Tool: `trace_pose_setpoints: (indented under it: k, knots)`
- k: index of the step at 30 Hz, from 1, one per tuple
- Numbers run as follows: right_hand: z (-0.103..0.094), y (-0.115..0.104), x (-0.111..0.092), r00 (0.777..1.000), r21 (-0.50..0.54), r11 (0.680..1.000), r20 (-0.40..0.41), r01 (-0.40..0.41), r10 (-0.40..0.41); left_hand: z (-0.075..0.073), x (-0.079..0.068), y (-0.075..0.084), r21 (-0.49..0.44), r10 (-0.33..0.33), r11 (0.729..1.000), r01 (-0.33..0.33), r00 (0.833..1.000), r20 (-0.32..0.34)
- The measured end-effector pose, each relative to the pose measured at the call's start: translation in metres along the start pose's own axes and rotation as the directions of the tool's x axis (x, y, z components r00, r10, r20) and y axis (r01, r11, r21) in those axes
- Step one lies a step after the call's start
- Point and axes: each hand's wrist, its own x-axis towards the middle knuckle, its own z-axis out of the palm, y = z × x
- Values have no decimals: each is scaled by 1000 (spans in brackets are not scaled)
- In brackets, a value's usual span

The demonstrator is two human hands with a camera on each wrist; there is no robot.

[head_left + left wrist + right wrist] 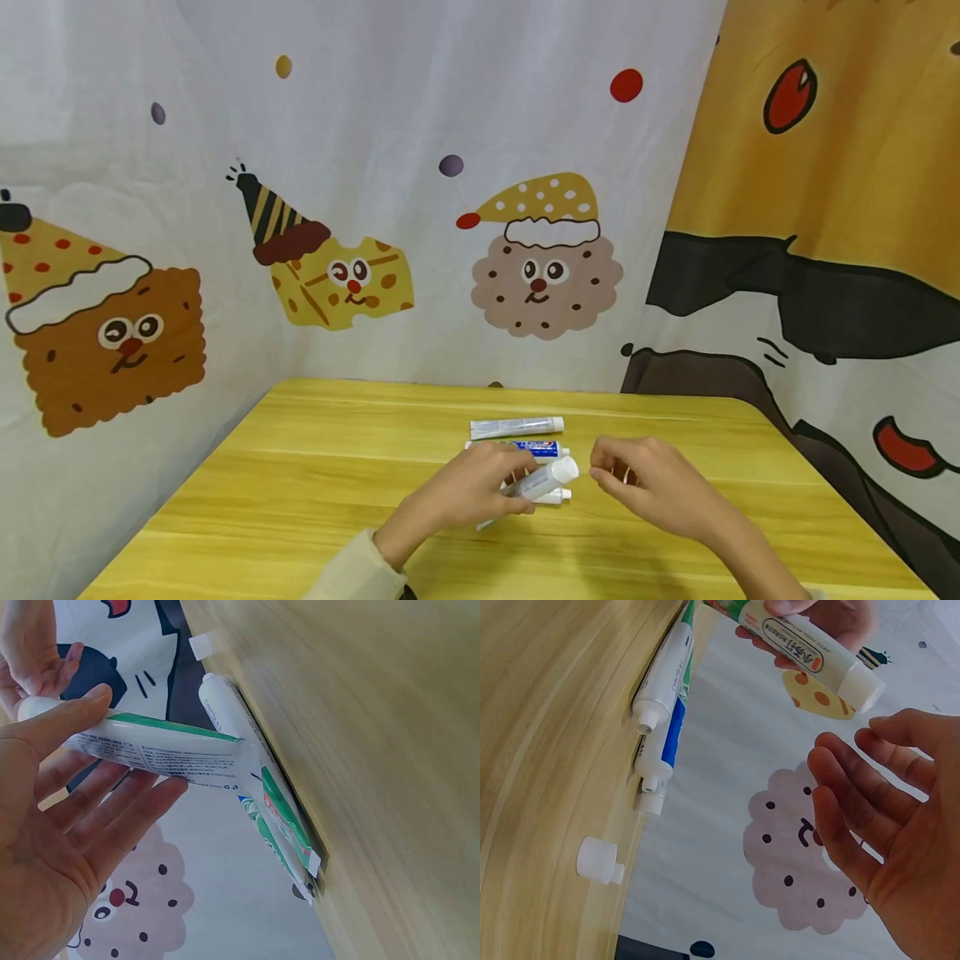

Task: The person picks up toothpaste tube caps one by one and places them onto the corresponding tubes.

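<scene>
Left hand pinches a toothpaste tube; right hand, fingers loosely bent and holding nothing, hovers near that tube's white cap (three more tubes lie on the table).

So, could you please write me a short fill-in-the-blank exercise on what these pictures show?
1. The gripped tube is in the ____ hand, not the other one.
2. The other hand is holding ____.
3. The gripped tube's cap is coloured ____.
4. Exactly ____ further tubes lie on the table.

Missing words: left; nothing; white; three.
</scene>
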Motion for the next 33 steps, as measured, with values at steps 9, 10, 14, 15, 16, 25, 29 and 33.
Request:
trace_pose_setpoints:
  k: [9, 10, 14, 15, 16, 25, 29, 33]
  knots:
    - [-3, 3, -2, 1000, 5, 1000, -27, 11, -11, -2, -1, 0, 44, -9, 999, 7, 999, 44]
    - [-3, 3, -2, 1000, 8, 1000, -24, 10, -10, -1, -2, 0, 54, -5, 999, 3, 999, 50]
    - [-5, 4, -2, 1000, 19, 1000, -15, 9, -9, 2, -2, -2, 130, 31, 991, -42, 996, 90]
    - [-5, 5, -2, 1000, 19, 1000, -15, 9, -8, 3, -2, -2, 152, 45, 987, -60, 994, 101]
    - [-5, 5, -2, 1000, 20, 1000, -14, 6, -6, 5, -2, -2, 176, 59, 981, -78, 992, 112]
    - [-10, 9, -3, 1000, 22, 1000, -17, -22, 23, 16, 6, 2, 298, 109, 937, -182, 964, 244]
    - [-12, 11, -3, 999, 25, 999, -26, -26, 26, 22, 8, 6, 349, 100, 915, -202, 952, 289]
    - [-14, 14, -3, 999, 23, 1000, -45, -21, 22, 26, 10, 9, 375, 86, 904, -204, 948, 307]
